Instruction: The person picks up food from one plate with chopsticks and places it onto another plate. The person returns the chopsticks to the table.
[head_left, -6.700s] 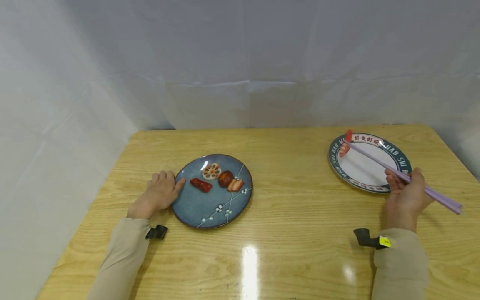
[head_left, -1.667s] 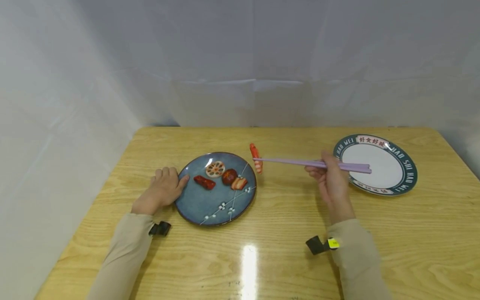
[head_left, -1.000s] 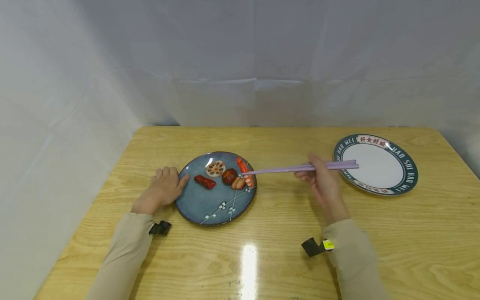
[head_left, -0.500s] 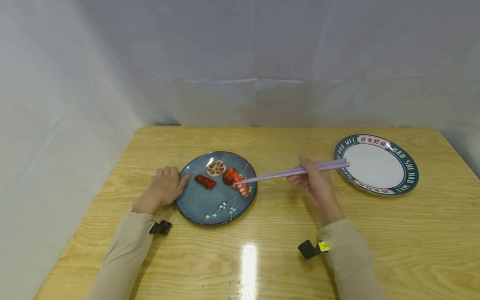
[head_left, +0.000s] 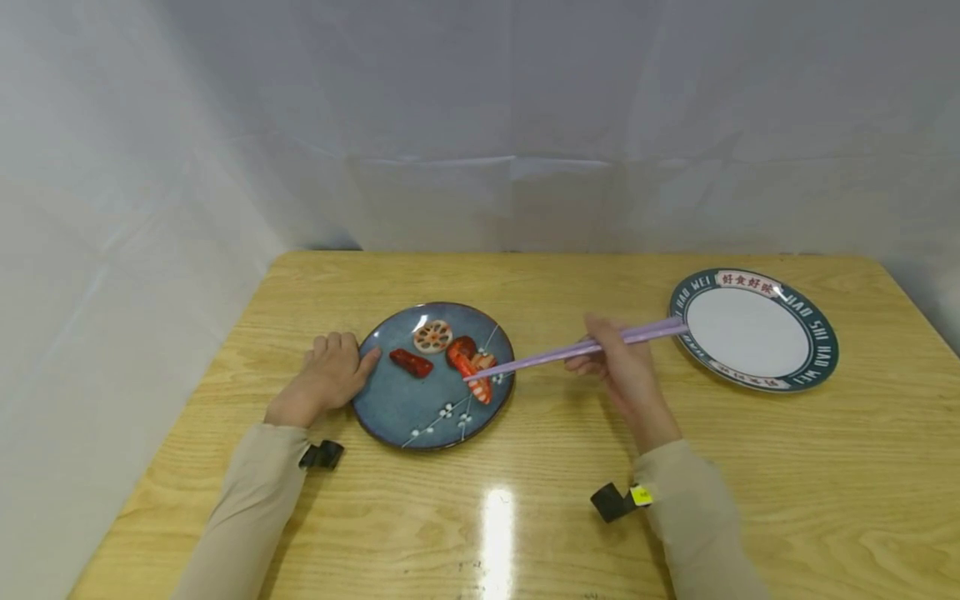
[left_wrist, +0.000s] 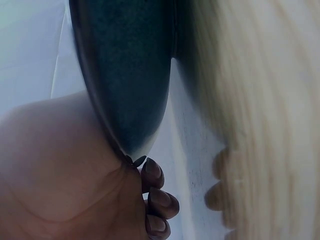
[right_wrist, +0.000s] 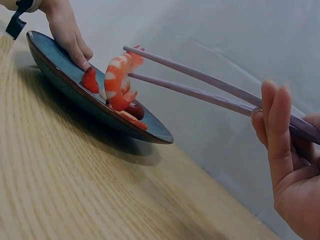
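In the head view my left hand grips the left rim of a blue plate, thumb on top; the left wrist view shows curled fingers at the rim. My right hand holds a pair of purple chopsticks. Between their tips is a red-and-white shrimp, held over the plate's right part. From above, the shrimp overlaps a brown mushroom cap and a striped meat slice. A lotus root slice and a dark red piece of meat lie farther left on the plate.
A white plate with a green lettered rim stands at the back right, the chopsticks' rear ends overlapping its left edge. The wooden table ends at a pale sheet behind and to the left.
My right hand has carried the shrimp in the chopsticks leftward from the white plate to over the blue plate, most recently down and slightly left. The left hand stays at the rim.
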